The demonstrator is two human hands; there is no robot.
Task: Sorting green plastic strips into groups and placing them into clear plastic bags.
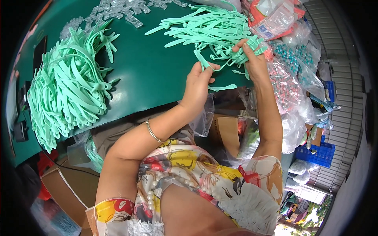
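Near the table's front edge, my left hand (197, 83) pinches a mint-green rubber strap (201, 59) between thumb and fingers. The strap's tail curves toward the right. My right hand (256, 63) is closed around a bunch of the same straps (241, 58), their ribbed ends poking out past the thumb. Just beyond both hands lies a loose pile of mint-green straps (214, 26). A single strap (223, 87) sits by the table edge below my left hand. At the left is a larger heap of straps (69, 84).
Small clear plastic pieces (118, 11) lie scattered at the back of the green table (145, 74). Plastic bags of coloured parts (287, 78) crowd the right side. A cardboard box (227, 131) stands below the table edge, another box (65, 188) at lower left. A blue crate (317, 153) is far right.
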